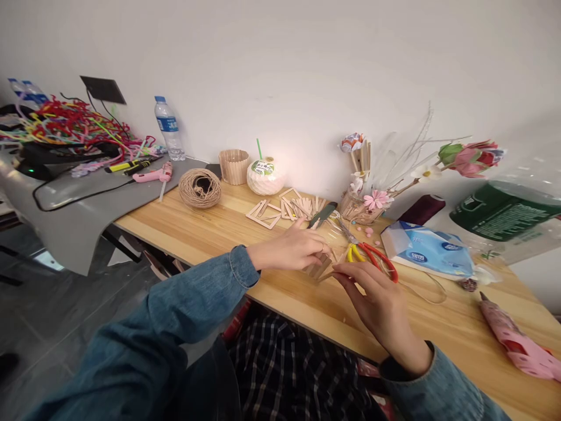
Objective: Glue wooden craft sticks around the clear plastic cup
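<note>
Near the table's front edge, my left hand point(291, 245) bends its fingers over a small assembly of wooden sticks point(319, 269). From the other side, my right hand point(379, 304) pinches the near end of the same sticks between thumb and fingers. The left fingertips partly cover the assembly. Just behind the hands lie red-handled scissors point(379, 257), a yellow-handled tool point(356, 254) and a dark green stick-like object point(323, 215). Loose wooden sticks point(302, 207) and a square stick frame point(263, 214) rest behind my left hand.
Twine point(200, 188), a stick cup point(234, 166) and a white coconut point(265, 176) stand along the back left. A blue tissue pack point(427, 249) and a pink glue gun point(517, 345) lie right. Another pink glue gun point(155, 174) and a water bottle point(169, 130) are at left.
</note>
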### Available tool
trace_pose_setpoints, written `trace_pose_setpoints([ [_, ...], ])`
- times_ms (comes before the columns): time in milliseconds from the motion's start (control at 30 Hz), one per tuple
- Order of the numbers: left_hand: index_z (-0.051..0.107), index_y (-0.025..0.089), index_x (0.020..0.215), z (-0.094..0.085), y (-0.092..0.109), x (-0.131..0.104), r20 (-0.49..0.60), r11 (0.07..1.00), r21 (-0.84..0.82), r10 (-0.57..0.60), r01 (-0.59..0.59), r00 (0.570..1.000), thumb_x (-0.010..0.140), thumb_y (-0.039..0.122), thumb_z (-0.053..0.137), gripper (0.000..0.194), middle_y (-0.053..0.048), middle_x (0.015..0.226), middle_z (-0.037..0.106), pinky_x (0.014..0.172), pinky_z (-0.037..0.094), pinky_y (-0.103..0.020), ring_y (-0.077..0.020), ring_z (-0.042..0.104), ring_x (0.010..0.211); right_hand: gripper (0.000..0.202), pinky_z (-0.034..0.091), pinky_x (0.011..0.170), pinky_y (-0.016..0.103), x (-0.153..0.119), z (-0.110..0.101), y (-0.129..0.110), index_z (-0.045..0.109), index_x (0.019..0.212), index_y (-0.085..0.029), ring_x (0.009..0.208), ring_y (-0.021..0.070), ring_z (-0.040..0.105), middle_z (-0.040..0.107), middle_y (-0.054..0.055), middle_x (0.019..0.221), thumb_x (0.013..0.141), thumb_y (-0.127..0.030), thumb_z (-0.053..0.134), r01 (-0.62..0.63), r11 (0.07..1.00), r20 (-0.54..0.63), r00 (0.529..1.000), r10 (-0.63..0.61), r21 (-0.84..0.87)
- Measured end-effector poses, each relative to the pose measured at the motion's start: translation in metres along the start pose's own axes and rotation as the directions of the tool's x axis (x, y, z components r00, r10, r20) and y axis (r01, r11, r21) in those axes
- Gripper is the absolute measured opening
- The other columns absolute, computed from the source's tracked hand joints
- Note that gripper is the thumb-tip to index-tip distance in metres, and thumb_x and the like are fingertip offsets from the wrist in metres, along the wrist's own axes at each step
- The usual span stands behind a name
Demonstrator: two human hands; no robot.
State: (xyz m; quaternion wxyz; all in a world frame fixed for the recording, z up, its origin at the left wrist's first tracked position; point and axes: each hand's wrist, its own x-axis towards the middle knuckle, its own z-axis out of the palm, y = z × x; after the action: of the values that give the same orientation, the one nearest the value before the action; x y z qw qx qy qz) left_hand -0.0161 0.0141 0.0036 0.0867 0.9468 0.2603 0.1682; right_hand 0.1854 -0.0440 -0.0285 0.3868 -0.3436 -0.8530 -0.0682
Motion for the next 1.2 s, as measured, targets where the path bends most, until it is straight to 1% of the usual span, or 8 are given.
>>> trace_pose_setpoints([
  [100, 0.062, 0.017, 0.096, -0.002, 0.001, 0.000, 0.016, 1.000, -0.005, -0.001, 0.001, 1.000, 0.087, 0.016, 0.054, 0.013, -0.004, 0.099, 0.069, 0.096, 0.025, -0.037, -0.0187, 0.059, 0.098, 0.018, 0.052, 0.072, 0.028, 0.001, 0.002, 0.002, 0.058, 0.101, -0.021, 0.080, 0.0146, 0.061, 0.064, 0.004, 0.090, 0.085, -0.014, 0.057, 0.035, 0.998, -0.020, 0.999, -0.036, -0.058],
  [267, 0.061, 0.018, 0.099, -0.004, 0.000, 0.001, 0.032, 1.000, -0.020, 0.021, -0.020, 0.999, 0.088, 0.015, 0.052, 0.015, -0.004, 0.100, 0.069, 0.096, 0.026, -0.036, -0.0188, 0.058, 0.100, 0.019, 0.052, 0.070, 0.028, 0.003, 0.003, 0.004, 0.057, 0.103, -0.019, 0.077, 0.0143, 0.061, 0.064, 0.005, 0.088, 0.084, -0.013, 0.058, 0.084, 0.991, -0.038, 0.995, -0.089, -0.105],
  [433, 0.062, 0.017, 0.090, -0.004, -0.002, 0.002, 0.055, 0.999, -0.011, 0.038, -0.037, 0.998, 0.087, 0.016, 0.053, 0.010, -0.004, 0.095, 0.068, 0.098, 0.026, -0.037, -0.0188, 0.058, 0.099, 0.020, 0.052, 0.071, 0.028, 0.008, 0.003, 0.002, 0.057, 0.102, -0.016, 0.078, 0.0149, 0.061, 0.065, 0.006, 0.087, 0.083, -0.011, 0.059, 0.128, 0.983, -0.043, 0.990, -0.135, -0.128],
  [533, 0.061, 0.017, 0.087, -0.003, -0.001, 0.002, 0.046, 0.999, -0.016, 0.030, -0.030, 0.998, 0.087, 0.016, 0.052, 0.009, -0.003, 0.091, 0.068, 0.099, 0.024, -0.038, -0.0180, 0.059, 0.097, 0.020, 0.051, 0.070, 0.029, 0.009, 0.004, 0.001, 0.057, 0.101, -0.017, 0.077, 0.0155, 0.062, 0.065, 0.006, 0.085, 0.083, -0.011, 0.059, 0.120, 0.984, -0.036, 0.991, -0.126, -0.135],
  [800, 0.061, 0.016, 0.090, 0.000, -0.002, 0.001, 0.025, 0.996, -0.085, 0.009, -0.007, 1.000, 0.088, 0.017, 0.053, 0.008, -0.004, 0.099, 0.068, 0.099, 0.022, -0.039, -0.0185, 0.057, 0.100, 0.015, 0.050, 0.069, 0.031, 0.006, 0.007, 0.007, 0.054, 0.097, -0.021, 0.075, 0.0163, 0.060, 0.064, 0.004, 0.082, 0.084, -0.013, 0.058, 0.073, 0.991, -0.061, 0.995, -0.080, -0.113],
  [1000, 0.061, 0.018, 0.086, 0.004, -0.005, 0.003, 0.013, 0.992, -0.121, 0.020, -0.018, 1.000, 0.088, 0.018, 0.053, 0.009, -0.002, 0.095, 0.069, 0.098, 0.021, -0.039, -0.0186, 0.057, 0.099, 0.013, 0.048, 0.068, 0.032, 0.009, 0.006, 0.009, 0.054, 0.094, -0.020, 0.077, 0.0181, 0.057, 0.062, 0.005, 0.083, 0.083, -0.013, 0.059, 0.077, 0.984, -0.054, 0.995, -0.087, -0.157],
  [1100, 0.061, 0.017, 0.084, 0.004, -0.005, 0.003, 0.015, 0.993, -0.121, 0.017, -0.015, 1.000, 0.087, 0.016, 0.054, 0.007, -0.003, 0.099, 0.069, 0.099, 0.021, -0.039, -0.0181, 0.057, 0.100, 0.011, 0.048, 0.069, 0.033, 0.011, 0.005, 0.010, 0.054, 0.092, -0.020, 0.080, 0.0194, 0.057, 0.063, 0.006, 0.085, 0.083, -0.015, 0.059, 0.086, 0.980, -0.050, 0.994, -0.096, -0.179],
  [1200, 0.060, 0.017, 0.082, 0.002, -0.003, 0.004, 0.032, 0.991, -0.132, 0.009, -0.004, 0.999, 0.087, 0.015, 0.053, 0.009, -0.003, 0.102, 0.069, 0.100, 0.021, -0.040, -0.0178, 0.057, 0.101, 0.010, 0.048, 0.072, 0.034, 0.012, 0.006, 0.013, 0.053, 0.092, -0.021, 0.082, 0.0193, 0.059, 0.064, 0.005, 0.086, 0.084, -0.016, 0.058, 0.092, 0.983, -0.028, 0.995, -0.097, -0.157],
])
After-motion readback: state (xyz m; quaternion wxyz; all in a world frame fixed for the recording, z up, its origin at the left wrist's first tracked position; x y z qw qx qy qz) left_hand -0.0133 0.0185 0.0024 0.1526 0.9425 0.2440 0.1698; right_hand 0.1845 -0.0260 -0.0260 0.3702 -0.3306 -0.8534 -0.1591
